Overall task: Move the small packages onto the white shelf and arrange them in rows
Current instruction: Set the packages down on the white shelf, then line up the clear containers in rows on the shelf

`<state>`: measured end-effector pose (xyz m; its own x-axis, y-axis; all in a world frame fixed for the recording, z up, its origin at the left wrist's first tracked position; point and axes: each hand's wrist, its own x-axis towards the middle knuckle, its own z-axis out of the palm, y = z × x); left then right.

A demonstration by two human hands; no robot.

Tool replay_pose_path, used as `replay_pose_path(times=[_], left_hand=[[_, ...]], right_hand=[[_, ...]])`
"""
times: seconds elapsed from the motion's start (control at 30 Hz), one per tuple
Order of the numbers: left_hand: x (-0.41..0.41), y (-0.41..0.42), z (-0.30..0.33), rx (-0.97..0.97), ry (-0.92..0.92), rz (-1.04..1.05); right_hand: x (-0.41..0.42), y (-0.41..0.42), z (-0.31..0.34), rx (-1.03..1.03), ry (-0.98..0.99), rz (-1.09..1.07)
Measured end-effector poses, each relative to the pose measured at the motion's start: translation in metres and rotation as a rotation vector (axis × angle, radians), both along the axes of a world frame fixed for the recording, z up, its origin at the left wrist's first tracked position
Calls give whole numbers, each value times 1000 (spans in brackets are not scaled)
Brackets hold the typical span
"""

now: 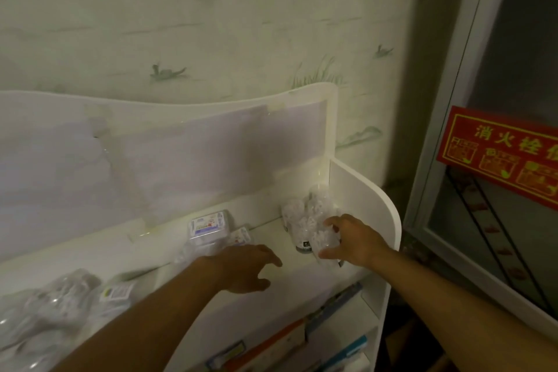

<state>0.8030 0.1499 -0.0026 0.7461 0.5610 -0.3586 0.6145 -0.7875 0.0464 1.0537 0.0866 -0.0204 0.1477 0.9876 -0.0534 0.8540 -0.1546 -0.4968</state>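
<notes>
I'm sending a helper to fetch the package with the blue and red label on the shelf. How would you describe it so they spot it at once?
Find the white shelf against the painted wall, and look along its back edge, left of the clear packages bunched in the right corner. The labelled package leans there, beyond the left hand. Its face carries a white label with blue and red print, while the corner ones look clear and crinkly.

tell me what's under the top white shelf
A lower compartment holds flat boxes standing on edge, orange and blue. The left arm covers the rest.
</notes>
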Motion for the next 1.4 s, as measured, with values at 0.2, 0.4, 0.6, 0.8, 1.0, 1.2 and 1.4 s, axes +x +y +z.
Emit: replay_pose_path(times=[0.2,0.4,0.6,0.8,1.0,1.2,1.4], left_hand=[[1,1,-5,5,-3,-5],[2,3,-7,19,5,-43],[-7,2,13,78,-42,-41],[-31,8,40,133,-117,8],[-70,1,66,184,-105,130],[-156,-25,77,294,-168,278],[-273,-51,76,357,-111,627]], right_hand=[[-2,-4,-4,-25,-4,-10],[-4,-10,2,-94,-46,20],[-2,-17,25,-51,-3,-3],[-20,-9,67,130,-113,41],[-73,24,89,154,-207,243],[-151,56,96,250,-251,433],[-257,56,106,312,-17,639]])
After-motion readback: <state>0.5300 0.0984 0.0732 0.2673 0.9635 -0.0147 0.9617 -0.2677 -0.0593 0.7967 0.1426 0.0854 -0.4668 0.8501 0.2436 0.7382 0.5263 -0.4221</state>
